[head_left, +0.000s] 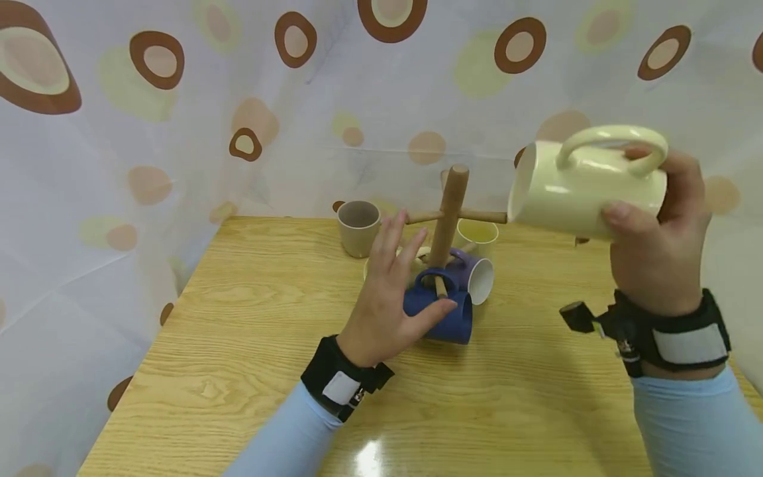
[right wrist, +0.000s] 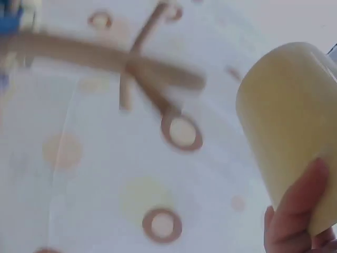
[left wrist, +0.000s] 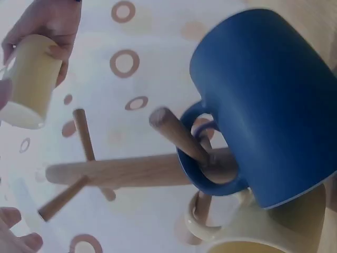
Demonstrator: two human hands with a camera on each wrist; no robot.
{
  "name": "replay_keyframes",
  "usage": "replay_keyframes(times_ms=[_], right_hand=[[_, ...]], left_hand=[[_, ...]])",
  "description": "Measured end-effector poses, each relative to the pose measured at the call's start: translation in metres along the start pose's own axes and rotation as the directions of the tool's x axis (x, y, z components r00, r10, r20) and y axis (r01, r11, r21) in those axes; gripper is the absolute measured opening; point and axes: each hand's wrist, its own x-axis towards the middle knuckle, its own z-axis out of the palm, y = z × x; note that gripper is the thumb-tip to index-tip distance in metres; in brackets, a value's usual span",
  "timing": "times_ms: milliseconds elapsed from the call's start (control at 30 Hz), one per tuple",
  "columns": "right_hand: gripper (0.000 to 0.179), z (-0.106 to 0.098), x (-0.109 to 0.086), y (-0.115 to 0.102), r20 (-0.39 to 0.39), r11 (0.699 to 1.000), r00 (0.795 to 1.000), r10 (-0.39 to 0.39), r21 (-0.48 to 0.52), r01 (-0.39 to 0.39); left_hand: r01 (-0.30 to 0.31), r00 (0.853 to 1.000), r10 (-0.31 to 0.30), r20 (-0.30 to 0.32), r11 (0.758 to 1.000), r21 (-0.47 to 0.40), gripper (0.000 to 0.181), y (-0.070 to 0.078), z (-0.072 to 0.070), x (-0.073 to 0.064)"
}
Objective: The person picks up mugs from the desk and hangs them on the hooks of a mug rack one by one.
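My right hand grips a pale yellow mug in the air at the right. The mug lies on its side, handle up and mouth toward the wooden mug tree. The mug's rim overlaps the end of an upper peg in the head view. With fingers extended, my left hand is beside the tree, overlapping a blue mug. That mug hangs by its handle on a low peg. A purple mug and a cream mug are at other low pegs, the cream one mostly hidden from above.
A grey mug stands upright on the wooden table, behind the left hand. Behind the tree is a pale mug with a yellow inside. A patterned curtain hangs along the table's back and left.
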Motion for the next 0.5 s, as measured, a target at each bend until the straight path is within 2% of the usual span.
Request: replay_keyframes(times_ms=[67, 100, 133, 167, 200, 267, 333, 367, 433, 500], right_hand=[[0.048, -0.009, 0.018, 0.012, -0.029, 0.985, 0.999, 0.018, -0.172, -0.023], [0.048, -0.015, 0.025, 0.02, -0.032, 0.965, 0.999, 0.042, -0.256, -0.049], [0.047, -0.02, 0.031, 0.03, -0.036, 0.933, 0.997, 0.073, -0.351, -0.081], [0.048, -0.026, 0.035, 0.04, -0.032, 0.886, 0.993, 0.112, -0.45, -0.114], [0.049, -0.031, 0.038, 0.05, -0.022, 0.826, 0.987, 0.161, -0.544, -0.147], [0.051, -0.039, 0.041, 0.071, -0.012, 0.691, 0.968, 0.251, -0.698, -0.188], [0.053, -0.042, 0.041, 0.09, 0.006, 0.552, 0.947, 0.322, -0.813, -0.183], [0.054, -0.043, 0.041, 0.098, 0.028, 0.504, 0.935, 0.353, -0.848, -0.165], [0.056, -0.04, 0.038, 0.112, 0.076, 0.478, 0.911, 0.406, -0.867, -0.141], [0.055, -0.035, 0.036, 0.121, 0.145, 0.488, 0.894, 0.425, -0.868, -0.091]], left_hand=[[0.054, 0.998, -0.055, 0.042, 0.998, 0.029, 0.09, -0.007, -0.001, -0.002], [0.076, 0.995, -0.078, 0.062, 0.996, 0.04, 0.089, -0.009, -0.001, -0.003], [0.093, 0.992, -0.097, 0.08, 0.994, 0.048, 0.089, -0.012, -0.001, -0.004], [0.106, 0.99, -0.11, 0.093, 0.993, 0.054, 0.089, -0.014, -0.001, -0.005], [0.114, 0.987, -0.12, 0.103, 0.992, 0.057, 0.089, -0.015, -0.001, -0.005], [0.123, 0.985, -0.129, 0.112, 0.991, 0.059, 0.089, -0.017, 0.0, -0.006], [0.124, 0.985, -0.13, 0.114, 0.991, 0.053, 0.088, -0.018, 0.0, -0.006], [0.125, 0.985, -0.13, 0.113, 0.991, 0.051, 0.088, -0.018, -0.001, -0.006], [0.122, 0.985, -0.127, 0.112, 0.991, 0.052, 0.087, -0.019, -0.001, -0.005], [0.117, 0.986, -0.123, 0.111, 0.992, 0.052, 0.086, -0.019, -0.001, -0.005]])
